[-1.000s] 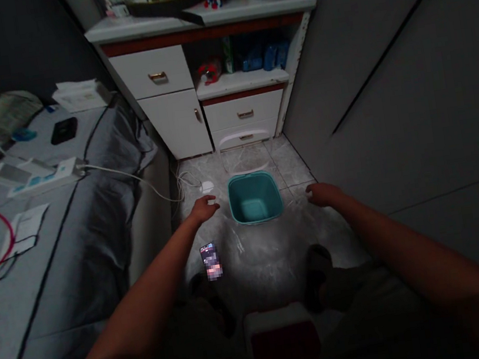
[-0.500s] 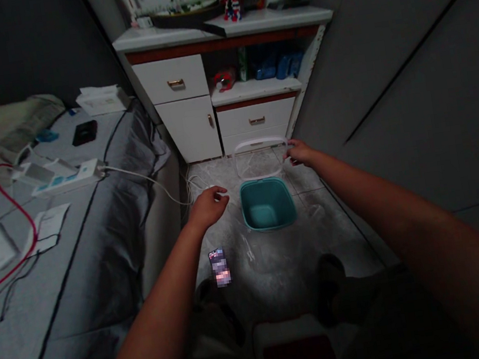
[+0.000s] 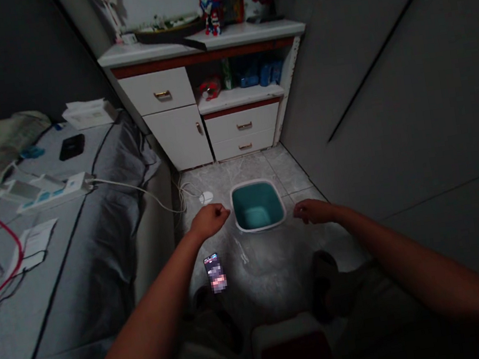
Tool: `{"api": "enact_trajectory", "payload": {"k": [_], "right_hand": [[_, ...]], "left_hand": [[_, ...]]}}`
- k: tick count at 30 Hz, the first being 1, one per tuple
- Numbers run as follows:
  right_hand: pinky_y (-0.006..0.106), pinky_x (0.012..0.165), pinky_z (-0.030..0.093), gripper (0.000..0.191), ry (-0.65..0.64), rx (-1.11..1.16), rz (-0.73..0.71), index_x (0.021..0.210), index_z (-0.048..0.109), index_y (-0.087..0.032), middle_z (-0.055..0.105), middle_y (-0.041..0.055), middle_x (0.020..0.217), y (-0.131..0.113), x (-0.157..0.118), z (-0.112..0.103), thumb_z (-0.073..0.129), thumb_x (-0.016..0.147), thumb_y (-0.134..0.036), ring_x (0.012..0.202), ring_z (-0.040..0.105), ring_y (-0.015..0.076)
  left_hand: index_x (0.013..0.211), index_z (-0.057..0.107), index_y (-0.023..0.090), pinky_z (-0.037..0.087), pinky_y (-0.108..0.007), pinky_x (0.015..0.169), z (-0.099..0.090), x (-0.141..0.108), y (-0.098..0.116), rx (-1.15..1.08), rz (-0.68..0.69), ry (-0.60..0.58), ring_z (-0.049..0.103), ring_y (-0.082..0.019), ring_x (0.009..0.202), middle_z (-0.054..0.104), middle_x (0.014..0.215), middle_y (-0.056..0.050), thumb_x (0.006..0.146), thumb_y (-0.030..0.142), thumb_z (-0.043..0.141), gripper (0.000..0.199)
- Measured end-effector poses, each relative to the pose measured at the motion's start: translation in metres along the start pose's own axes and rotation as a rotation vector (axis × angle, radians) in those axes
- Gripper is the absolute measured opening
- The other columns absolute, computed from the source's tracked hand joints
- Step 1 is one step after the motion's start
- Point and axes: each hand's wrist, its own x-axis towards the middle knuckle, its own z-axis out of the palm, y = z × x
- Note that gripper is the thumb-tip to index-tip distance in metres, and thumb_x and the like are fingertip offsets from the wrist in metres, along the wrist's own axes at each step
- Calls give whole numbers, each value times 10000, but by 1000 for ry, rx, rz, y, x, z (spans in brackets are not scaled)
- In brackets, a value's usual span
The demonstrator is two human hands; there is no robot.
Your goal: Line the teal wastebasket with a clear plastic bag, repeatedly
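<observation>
A teal plastic bin (image 3: 256,208) stands on the floor in front of me, its mouth facing up. A white rim frame (image 3: 282,206) lies around its top edge. My left hand (image 3: 210,220) is just left of the bin, fingers curled in and closed, with nothing visible in them. To the right of the bin is my right hand (image 3: 314,211), its fingers loosely bent and a little apart, a small gap away from the rim. A phone (image 3: 215,273) with a lit screen lies on the floor near my left foot.
A white cabinet (image 3: 178,137) stands ahead, and a grey panelled wall (image 3: 396,122) rises on the right. On the left, the bed (image 3: 79,243) holds a power strip (image 3: 56,192). Its white cable (image 3: 133,186) runs down to the floor near a white round object (image 3: 206,197).
The white rim frame, tipped up behind the bin before, now sits down on its top edge. My right hand has come off the frame and moved nearer me. My left fingers have curled in.
</observation>
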Motion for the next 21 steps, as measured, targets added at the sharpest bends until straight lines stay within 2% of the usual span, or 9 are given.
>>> {"api": "enact_trajectory", "payload": {"k": [4,7,9,12,15,18,21], "right_hand": [[260,735,460,303,-33,-309,-213,881,752,-149,767,127,963,-2,-3,11,549,1021,-325,842,686,199],[284,773,452,324,-18,-466,-234,843,740,-153,763,143,1007,4,7,15,554,1019,-352,889,681,225],[280,761,439,335,-3,-435,-235,774,698,-155,749,124,931,13,18,15,549,1012,-338,844,649,207],[268,699,404,386,65,-224,-225,648,568,-172,632,53,715,26,34,11,528,992,-343,733,552,167],[257,630,372,422,201,113,-171,622,468,-200,492,2,627,28,45,4,491,984,-416,655,464,138],[241,531,307,430,327,482,-101,669,414,-230,414,-33,599,12,49,-11,514,956,-534,568,383,115],[233,456,168,473,326,794,-136,683,295,-261,264,-80,559,-19,42,-38,527,927,-594,481,210,90]], "left_hand": [[567,606,235,339,-318,622,28,9,-8,49,-21,-43,515,-185,573,572,576,-20,841,477,661,369],[522,550,239,332,-318,630,43,18,-19,57,-69,-51,502,-178,571,521,542,-4,809,425,685,367],[525,547,238,334,-324,640,48,25,-25,43,-99,-48,508,-174,582,511,540,4,816,407,683,363],[561,570,229,338,-328,644,48,34,-30,26,-108,-54,520,-168,603,536,563,5,859,422,643,363],[545,529,225,342,-311,628,37,46,-22,-14,-108,-29,481,-152,588,507,545,15,866,506,625,437],[528,459,223,329,-283,596,17,61,1,-156,-99,70,403,-132,568,432,526,33,831,657,635,557],[588,477,215,329,-264,561,-15,69,37,-379,-53,152,392,-127,567,446,569,27,820,795,601,637]]}}
